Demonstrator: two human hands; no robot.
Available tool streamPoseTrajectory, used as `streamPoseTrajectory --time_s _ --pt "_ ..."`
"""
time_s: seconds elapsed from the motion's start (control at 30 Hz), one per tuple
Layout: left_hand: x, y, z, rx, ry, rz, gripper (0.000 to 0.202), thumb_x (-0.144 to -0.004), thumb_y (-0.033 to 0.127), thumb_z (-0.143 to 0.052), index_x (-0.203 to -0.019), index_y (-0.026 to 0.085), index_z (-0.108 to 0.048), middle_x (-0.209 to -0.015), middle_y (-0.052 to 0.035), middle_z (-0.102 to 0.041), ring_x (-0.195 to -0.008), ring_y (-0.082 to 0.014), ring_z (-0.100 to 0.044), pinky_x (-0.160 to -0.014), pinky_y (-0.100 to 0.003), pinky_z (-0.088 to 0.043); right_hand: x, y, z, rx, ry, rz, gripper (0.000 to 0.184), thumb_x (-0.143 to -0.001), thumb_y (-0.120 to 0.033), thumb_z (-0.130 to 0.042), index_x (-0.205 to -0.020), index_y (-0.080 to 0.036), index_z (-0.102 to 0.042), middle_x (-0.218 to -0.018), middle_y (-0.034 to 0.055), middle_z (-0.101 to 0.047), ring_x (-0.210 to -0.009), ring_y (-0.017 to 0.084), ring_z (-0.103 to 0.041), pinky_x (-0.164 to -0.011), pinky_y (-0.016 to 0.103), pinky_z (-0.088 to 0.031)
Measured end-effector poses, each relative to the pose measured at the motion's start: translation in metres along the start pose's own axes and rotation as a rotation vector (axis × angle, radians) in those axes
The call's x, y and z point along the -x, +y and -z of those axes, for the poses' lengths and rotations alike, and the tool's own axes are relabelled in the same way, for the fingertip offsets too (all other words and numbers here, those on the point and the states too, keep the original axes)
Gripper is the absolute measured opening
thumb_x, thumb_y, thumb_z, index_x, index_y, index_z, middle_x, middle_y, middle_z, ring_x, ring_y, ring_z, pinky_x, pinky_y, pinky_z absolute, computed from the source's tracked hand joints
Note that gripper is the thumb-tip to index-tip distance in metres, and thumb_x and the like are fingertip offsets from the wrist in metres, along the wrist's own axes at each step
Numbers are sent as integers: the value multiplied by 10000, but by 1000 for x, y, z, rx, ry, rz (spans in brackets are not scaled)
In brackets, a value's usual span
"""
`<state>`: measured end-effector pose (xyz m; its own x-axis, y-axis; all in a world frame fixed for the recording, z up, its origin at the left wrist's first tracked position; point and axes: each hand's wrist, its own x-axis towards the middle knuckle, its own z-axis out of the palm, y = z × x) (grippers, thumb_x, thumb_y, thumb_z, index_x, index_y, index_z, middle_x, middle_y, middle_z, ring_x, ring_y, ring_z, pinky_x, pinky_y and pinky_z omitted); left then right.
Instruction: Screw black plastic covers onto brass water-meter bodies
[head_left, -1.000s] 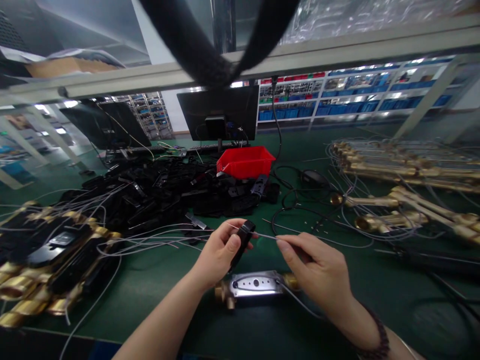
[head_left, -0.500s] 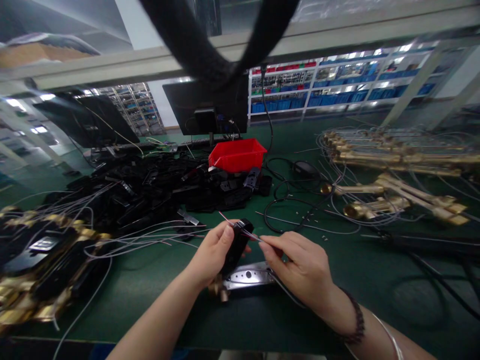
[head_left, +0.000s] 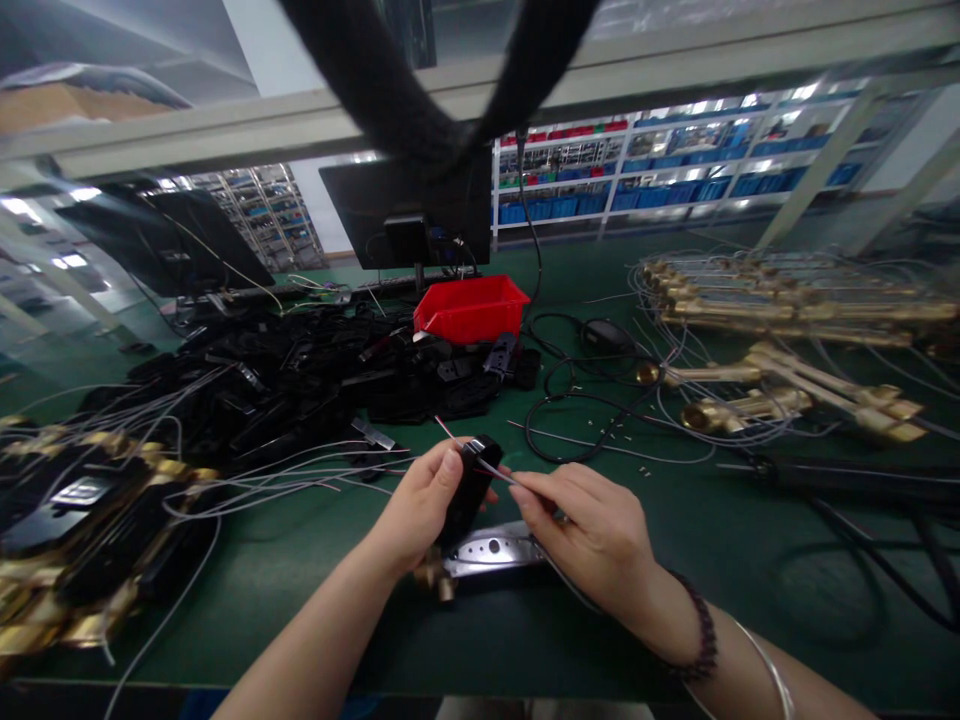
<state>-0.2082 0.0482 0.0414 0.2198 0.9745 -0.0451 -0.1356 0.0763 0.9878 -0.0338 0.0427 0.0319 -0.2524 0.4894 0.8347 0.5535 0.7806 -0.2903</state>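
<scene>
My left hand (head_left: pixel 424 495) is closed around a black plastic housing (head_left: pixel 466 490), which it holds tilted above the bench. In my right hand (head_left: pixel 589 520) a thin grey cable (head_left: pixel 501 474) is pinched between thumb and forefinger. The cable passes through the upper end of the housing, and its thin wire ends (head_left: pixel 444 428) stick out beyond, on the far left side. Below both hands lies a silver metal plate (head_left: pixel 495 548) with holes, attached to a brass fitting (head_left: pixel 444 584). The cable runs on beneath my right hand.
Black housings (head_left: pixel 300 370) are heaped behind my hands, beside a red bin (head_left: pixel 472 310). Brass assemblies with cables lie left (head_left: pixel 97 560) and right (head_left: pixel 795 310). A black cable (head_left: pixel 532 430), a mouse (head_left: pixel 606 337), small loose bits and a monitor (head_left: pixel 409 215) are also there.
The cable sits slightly further into the housing, with my right fingers a little closer to it. The whole view has shifted slightly. Both hands keep their hold.
</scene>
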Motion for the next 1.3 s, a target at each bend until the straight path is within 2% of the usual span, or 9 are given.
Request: streamPoseTrajectory --time_s 0.1,0.2,0.47,0.7,0.9,1.07,1.3 --pt "1 2 -1 -4 5 11 656 -697 703 -572 -1019 131 -579 -752 -76 -691 -665 -179 -639 -601 -256 -482 -2 1 2 14 10 -33 109 -868 -164 -565 -830 -129 -662 -604 11 -610 -534 106 -527 -512 236 -417" --pt "1 4 -2 -3 -8 6 649 -706 701 -564 -1023 135 -581 -801 -92 -702 -690 -186 -647 -602 -256 -482 -3 1 4 35 12 -41 98 -860 -158 -574 -814 -132 -657 -597 10 -606 -533 110 -529 -513 238 -420" --pt "1 0 1 -22 2 16 645 -705 708 -559 -994 133 -596 -754 -73 -685 -647 -172 -626 -613 -268 -481 -1 1 2 95 -21 65 105 -870 -158 -567 -851 -123 -665 -592 15 -610 -519 112 -513 -493 251 -404" --pt "1 1 0 -3 -12 -5 602 -728 682 -561 -980 137 -600 -899 -100 -690 -697 -176 -628 -637 -277 -487 1 0 1 72 -55 92 105 -868 -149 -572 -833 -135 -670 -598 15 -610 -520 110 -504 -487 253 -394" --pt "2 2 -1 -14 14 15 660 -699 708 -565 -1016 130 -596 -743 -72 -681 -639 -164 -616 -606 -261 -478 -2 1 2 92 -8 24 126 -869 -165 -566 -812 -128 -672 -581 15 -604 -507 110 -522 -482 252 -409" --pt "3 4 -2 -10 14 20 659 -691 703 -579 -1023 134 -589 -749 -74 -683 -615 -154 -604 -580 -251 -465 -2 2 2 119 24 3 115 -861 -168 -572 -820 -128 -672 -566 7 -594 -504 108 -521 -480 244 -416" --pt "2 -1 0 -47 -8 -2 664 -685 709 -577 -1015 134 -607 -719 -44 -654 -636 -159 -611 -618 -261 -477 1 1 0 81 -40 16 124 -876 -187 -559 -832 -137 -663 -593 13 -607 -515 116 -528 -489 255 -416"
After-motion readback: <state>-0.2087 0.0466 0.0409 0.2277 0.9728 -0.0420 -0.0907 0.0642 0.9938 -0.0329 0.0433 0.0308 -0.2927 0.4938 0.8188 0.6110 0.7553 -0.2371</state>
